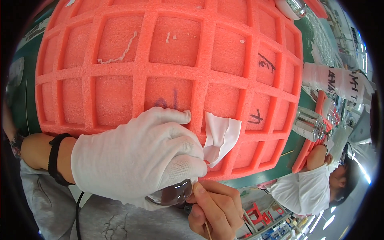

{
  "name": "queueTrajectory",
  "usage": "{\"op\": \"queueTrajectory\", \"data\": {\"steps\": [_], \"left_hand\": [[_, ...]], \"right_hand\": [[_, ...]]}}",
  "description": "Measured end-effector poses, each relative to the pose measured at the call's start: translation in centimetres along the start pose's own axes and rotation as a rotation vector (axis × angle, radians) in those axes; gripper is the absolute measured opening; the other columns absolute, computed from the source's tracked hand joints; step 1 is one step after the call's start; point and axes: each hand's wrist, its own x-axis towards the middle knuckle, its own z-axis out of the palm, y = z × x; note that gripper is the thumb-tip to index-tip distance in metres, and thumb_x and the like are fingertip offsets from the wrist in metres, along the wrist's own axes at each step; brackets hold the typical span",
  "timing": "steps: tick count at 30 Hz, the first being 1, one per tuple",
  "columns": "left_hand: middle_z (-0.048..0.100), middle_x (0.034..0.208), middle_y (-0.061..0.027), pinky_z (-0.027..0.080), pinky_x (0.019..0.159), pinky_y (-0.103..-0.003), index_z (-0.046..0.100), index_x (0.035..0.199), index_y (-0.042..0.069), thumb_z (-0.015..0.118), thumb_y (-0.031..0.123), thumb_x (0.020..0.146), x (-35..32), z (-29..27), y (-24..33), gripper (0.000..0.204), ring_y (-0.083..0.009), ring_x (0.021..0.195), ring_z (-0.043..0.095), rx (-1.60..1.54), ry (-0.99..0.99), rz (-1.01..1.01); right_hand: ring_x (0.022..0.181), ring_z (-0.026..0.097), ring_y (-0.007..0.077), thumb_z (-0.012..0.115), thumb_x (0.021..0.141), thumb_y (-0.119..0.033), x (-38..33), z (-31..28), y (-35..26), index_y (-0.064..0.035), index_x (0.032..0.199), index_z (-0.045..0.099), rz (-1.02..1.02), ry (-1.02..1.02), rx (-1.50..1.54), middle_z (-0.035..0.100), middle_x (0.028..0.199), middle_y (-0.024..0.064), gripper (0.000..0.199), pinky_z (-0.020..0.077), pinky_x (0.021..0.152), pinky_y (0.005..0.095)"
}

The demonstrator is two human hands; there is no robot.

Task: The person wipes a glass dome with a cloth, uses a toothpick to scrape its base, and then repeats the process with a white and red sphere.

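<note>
Two hands crowd my view: the gloved left hand clamps a shiny glass piece and white cloth, the bare right hand pinches a thin stick, which I fear could scratch the glass if it slips.

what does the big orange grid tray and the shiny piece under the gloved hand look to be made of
The orange grid tray looks like soft foam: matte, grainy, with rounded ribs. The shiny piece under the gloved left hand looks like clear glass or polished plastic, going by its smooth, see-through gleam; which one is unclear.
</note>
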Motion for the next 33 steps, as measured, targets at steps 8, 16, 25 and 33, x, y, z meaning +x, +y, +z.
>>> {"op": "queueTrajectory", "data": {"steps": [8, 16, 25, 33], "left_hand": [[0.065, 0.124, -0.0064, 0.039, 0.108, -0.049, 0.055, 0.131, 0.005, 0.077, 0.021, 0.082, 0.1, -0.4, 0.4, 0.056, -0.0222, 0.113, 0.062, -0.045, -0.047, -0.045], [0.065, 0.124, -0.0061, 0.039, 0.108, -0.05, 0.054, 0.132, 0.005, 0.076, 0.019, 0.081, -0.1, -0.4, 0.2, 0.056, -0.0231, 0.113, 0.062, -0.065, -0.033, -0.025], [0.064, 0.119, -0.0066, 0.038, 0.11, -0.053, 0.053, 0.132, 0.005, 0.082, 0.028, 0.078, 0.1, -0.6, 0.5, 0.065, -0.0244, 0.113, 0.061, -0.051, -0.067, -0.057], [0.064, 0.12, -0.0073, 0.04, 0.11, -0.052, 0.054, 0.13, 0.005, 0.084, 0.029, 0.076, 0.1, -0.7, 0.3, 0.066, -0.0242, 0.113, 0.062, -0.084, -0.096, -0.057]], "right_hand": [[0.067, 0.068, 0.0312, 0.067, 0.079, 0.005, 0.4, 0.4, -0.4, 0.0141, 0.097, 0.072, 0.029, 0.046, 0.02, 0.073, 0.083, 0.0202, 0.021, 0.0553, 0.06, 0.0341], [0.069, 0.068, 0.0303, 0.068, 0.082, 0.003, 0.3, 0.5, -1.0, 0.0127, 0.097, 0.072, 0.129, 0.014, -0.045, 0.073, 0.084, 0.0195, 0.019, 0.0543, 0.061, 0.0334], [0.066, 0.069, 0.0268, 0.07, 0.073, 0.004, -1.1, 1.1, 0.7, 0.011, 0.094, 0.073, -0.028, 0.062, -0.005, 0.074, 0.085, 0.0173, 0.022, 0.0531, 0.057, 0.0279], [0.069, 0.069, 0.0283, 0.067, 0.075, 0.005, -2.4, 0.6, 0.9, 0.0131, 0.097, 0.071, 0.023, 0.119, 0.145, 0.074, 0.087, 0.0175, 0.024, 0.0545, 0.062, 0.0288]]}}
